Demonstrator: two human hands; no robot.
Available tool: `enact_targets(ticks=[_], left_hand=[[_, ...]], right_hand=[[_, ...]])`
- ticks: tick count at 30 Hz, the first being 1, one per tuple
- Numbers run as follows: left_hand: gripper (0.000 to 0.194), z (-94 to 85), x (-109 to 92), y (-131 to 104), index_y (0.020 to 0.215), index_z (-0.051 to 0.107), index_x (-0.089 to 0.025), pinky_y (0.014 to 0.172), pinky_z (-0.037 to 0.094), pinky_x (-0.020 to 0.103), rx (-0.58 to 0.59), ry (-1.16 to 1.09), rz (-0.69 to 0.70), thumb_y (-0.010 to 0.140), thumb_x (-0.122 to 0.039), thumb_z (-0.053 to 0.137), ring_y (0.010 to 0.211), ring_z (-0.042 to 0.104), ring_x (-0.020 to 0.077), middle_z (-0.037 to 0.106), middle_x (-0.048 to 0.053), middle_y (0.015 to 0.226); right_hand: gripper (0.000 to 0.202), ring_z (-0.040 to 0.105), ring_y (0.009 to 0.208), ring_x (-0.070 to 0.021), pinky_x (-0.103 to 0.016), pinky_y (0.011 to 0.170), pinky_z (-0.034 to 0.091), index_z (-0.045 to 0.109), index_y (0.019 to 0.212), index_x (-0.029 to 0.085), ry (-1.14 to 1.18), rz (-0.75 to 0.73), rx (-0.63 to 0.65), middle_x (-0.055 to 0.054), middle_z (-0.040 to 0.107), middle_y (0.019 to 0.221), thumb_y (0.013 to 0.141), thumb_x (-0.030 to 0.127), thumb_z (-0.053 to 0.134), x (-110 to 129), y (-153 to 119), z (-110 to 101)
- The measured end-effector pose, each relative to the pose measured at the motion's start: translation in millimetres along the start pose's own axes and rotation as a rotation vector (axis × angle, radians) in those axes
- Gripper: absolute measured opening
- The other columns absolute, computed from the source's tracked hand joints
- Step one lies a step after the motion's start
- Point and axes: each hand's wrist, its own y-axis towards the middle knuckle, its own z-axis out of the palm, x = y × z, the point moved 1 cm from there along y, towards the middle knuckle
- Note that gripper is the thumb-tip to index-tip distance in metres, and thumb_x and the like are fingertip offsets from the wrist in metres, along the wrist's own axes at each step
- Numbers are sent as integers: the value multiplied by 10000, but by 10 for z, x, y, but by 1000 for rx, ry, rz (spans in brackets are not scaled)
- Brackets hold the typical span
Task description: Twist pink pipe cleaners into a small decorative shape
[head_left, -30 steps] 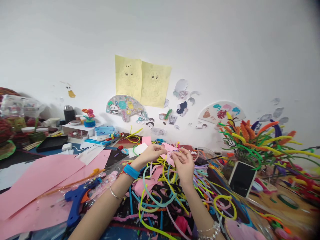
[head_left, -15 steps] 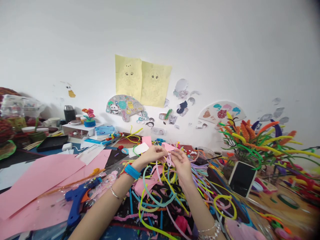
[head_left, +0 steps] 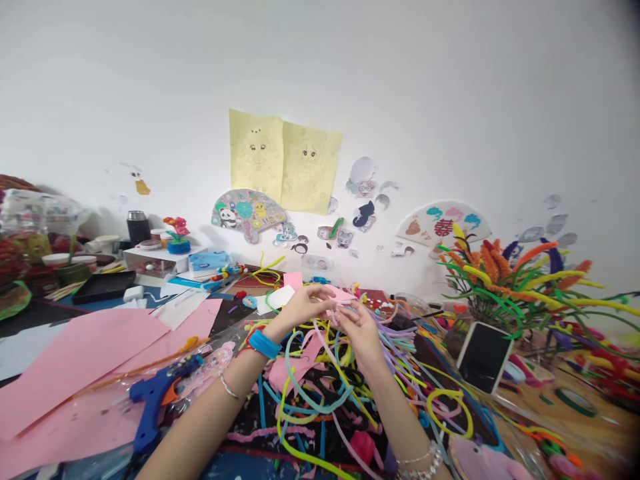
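Both of my hands meet over a tangled heap of coloured pipe cleaners [head_left: 320, 400]. My left hand [head_left: 305, 305] pinches a pale pink pipe cleaner [head_left: 320, 333] whose long tail hangs down toward the heap. From the other side, my right hand [head_left: 361, 330] grips the same pipe cleaner with thumb and fingertips. A small bent or looped part sits between the two hands, mostly covered by fingers. Scraps of pink paper [head_left: 310, 353] lie beneath.
A blue glue gun [head_left: 153, 400] and pink paper sheets [head_left: 95, 353] lie on the left. To the right, a phone [head_left: 484, 357] leans against a pot of pipe-cleaner plants [head_left: 500, 280]. Green tape [head_left: 576, 401] lies farther right. A black flask [head_left: 139, 228] stands by the wall.
The small pink loop that stood out between my fingers is now mostly covered. My fingers have shifted around it, and the pipe cleaner's tail now slants down to the right.
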Motion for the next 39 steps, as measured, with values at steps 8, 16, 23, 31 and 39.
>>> enact_targets(ticks=[8, 16, 23, 31, 39], left_hand=[[260, -44, 38, 9, 809, 650, -113, 548, 479, 230, -47, 127, 38, 745, -365, 630, 561, 631, 147, 660, 47, 636], [182, 29, -5, -71, 809, 643, -168, 503, 409, 218, -59, 286, 104, 777, -339, 591, 497, 588, 141, 620, -3, 553], [156, 1, -8, -58, 792, 582, -178, 529, 374, 221, -93, 349, 171, 824, -319, 524, 514, 532, 126, 579, -22, 580], [177, -26, 3, -10, 768, 579, -163, 595, 402, 228, -114, 257, 204, 811, -332, 545, 660, 520, 133, 567, 10, 721], [308, -46, -21, -6, 823, 530, -146, 467, 412, 206, 33, 54, 124, 803, -453, 543, 474, 509, 98, 511, -32, 569]], right_hand=[[379, 686, 698, -202, -304, 622, 552, 590, 830, 196, -75, 25, 3, -34, 710, 792, 552, 348, 798, 27, 37, -68], [275, 643, 649, -198, -294, 557, 522, 614, 726, 194, -219, -96, -132, -15, 654, 654, 562, 338, 782, -64, 75, -153], [335, 647, 719, -204, -300, 609, 526, 598, 816, 191, -183, -153, -171, -31, 671, 730, 579, 345, 779, -44, 95, -169], [383, 638, 645, -150, -294, 630, 536, 536, 958, 220, 5, -97, -35, 14, 631, 758, 653, 346, 730, -17, 116, -140], [496, 646, 738, -155, -286, 713, 510, 498, 1070, 262, 80, -61, 143, 39, 628, 766, 641, 273, 745, 144, 65, -139]])
